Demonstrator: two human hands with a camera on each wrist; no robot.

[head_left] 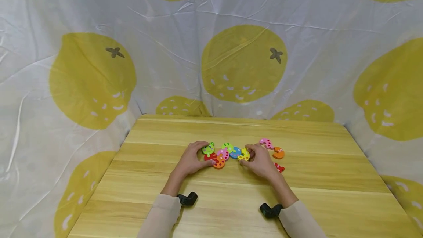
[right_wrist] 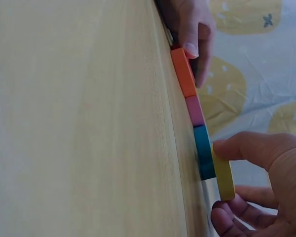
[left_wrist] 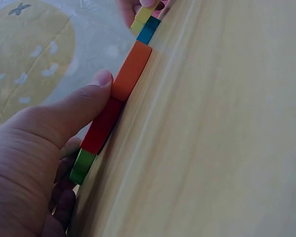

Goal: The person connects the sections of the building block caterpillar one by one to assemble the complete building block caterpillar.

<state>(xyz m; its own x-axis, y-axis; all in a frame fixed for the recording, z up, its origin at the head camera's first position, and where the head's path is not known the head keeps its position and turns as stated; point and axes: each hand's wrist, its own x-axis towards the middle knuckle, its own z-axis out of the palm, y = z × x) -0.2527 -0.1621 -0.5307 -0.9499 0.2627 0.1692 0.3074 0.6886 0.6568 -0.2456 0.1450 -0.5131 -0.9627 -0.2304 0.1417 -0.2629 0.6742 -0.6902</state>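
Note:
A row of colourful caterpillar puzzle pieces lies on the table, starting at the left with a green smiling head piece (head_left: 208,149). From there run a red piece (left_wrist: 102,126), an orange piece (head_left: 219,163), a pink piece (head_left: 223,154), a light green piece (head_left: 227,146) and a blue piece (head_left: 235,152). My left hand (head_left: 192,158) holds the head end, thumb at the red and orange pieces, fingers curled beyond the green head. My right hand (head_left: 262,161) pinches a yellow piece (right_wrist: 224,177) between thumb and fingers. In the right wrist view it sits higher than the blue one and overlaps its edge.
Right of my right hand lie loose pieces: a pink one (head_left: 267,143), an orange one (head_left: 279,152) and a red one (head_left: 279,167), partly hidden by the hand. A lemon-print curtain (head_left: 178,58) hangs around the wooden table (head_left: 228,212).

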